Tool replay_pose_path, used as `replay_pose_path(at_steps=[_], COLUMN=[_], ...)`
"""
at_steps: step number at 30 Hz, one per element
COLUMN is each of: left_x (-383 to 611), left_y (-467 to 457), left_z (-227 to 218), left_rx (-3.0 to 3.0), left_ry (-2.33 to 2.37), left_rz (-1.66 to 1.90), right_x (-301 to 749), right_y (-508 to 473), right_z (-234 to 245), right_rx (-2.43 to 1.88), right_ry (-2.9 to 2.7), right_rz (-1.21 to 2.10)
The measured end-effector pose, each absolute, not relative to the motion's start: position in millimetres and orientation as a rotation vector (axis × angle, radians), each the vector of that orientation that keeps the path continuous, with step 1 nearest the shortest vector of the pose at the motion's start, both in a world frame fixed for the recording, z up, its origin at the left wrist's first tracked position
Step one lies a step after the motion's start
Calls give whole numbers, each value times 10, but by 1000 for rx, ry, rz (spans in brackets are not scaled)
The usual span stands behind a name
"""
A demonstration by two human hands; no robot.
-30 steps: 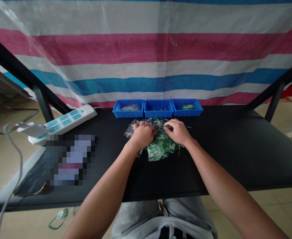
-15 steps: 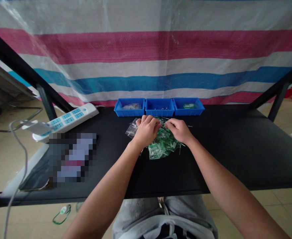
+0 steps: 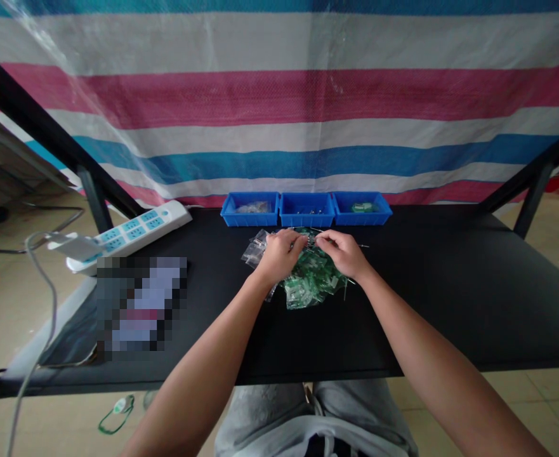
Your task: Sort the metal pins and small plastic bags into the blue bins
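Observation:
My left hand (image 3: 283, 252) and my right hand (image 3: 344, 252) face each other above a pile of small clear bags with green contents (image 3: 311, 279). Both are closed, thumb against fingers. Something small and shiny shows between the fingertips, too small to name. A thin metal rod (image 3: 363, 245) sticks out to the right from behind my right hand. Other thin rods poke out of the pile's right side. Clear bags without green (image 3: 255, 249) lie beside my left hand, which partly hides them.
Behind the pile stand three blue bins: the left bin (image 3: 250, 220) holds clear packets, the middle bin (image 3: 307, 220) metal pieces, the right bin (image 3: 362, 219) something green. A power strip (image 3: 131, 236) with a plugged-in charger and a blurred-out object (image 3: 146, 304) lie on the black table (image 3: 450, 285) at left.
The whole view has shifted slightly downward. My fingers have moved a little over the pile, both hands staying closed in nearly the same place.

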State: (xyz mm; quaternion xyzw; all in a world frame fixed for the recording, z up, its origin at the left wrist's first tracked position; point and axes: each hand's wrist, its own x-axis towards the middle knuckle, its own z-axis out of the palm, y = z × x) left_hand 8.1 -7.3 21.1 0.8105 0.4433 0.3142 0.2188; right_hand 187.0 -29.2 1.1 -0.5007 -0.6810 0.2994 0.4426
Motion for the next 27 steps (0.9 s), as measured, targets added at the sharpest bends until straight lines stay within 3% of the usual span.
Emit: replay_pose_path(at_steps=[14, 19, 27], left_x=[73, -2, 102], left_y=[-42, 41, 423], left_z=[133, 103, 287], left_rx=[2196, 2181, 2023], left_ry=[1262, 1443, 1838], left_rz=[881, 967, 953], right_x=[1873, 1935, 1966], right_y=[-266, -213, -177], right_z=[-18, -83, -133], right_rx=[-1339, -1448, -1443], right_ry=[-1784, -1813, -1853], right_rz=[491, 273, 225])
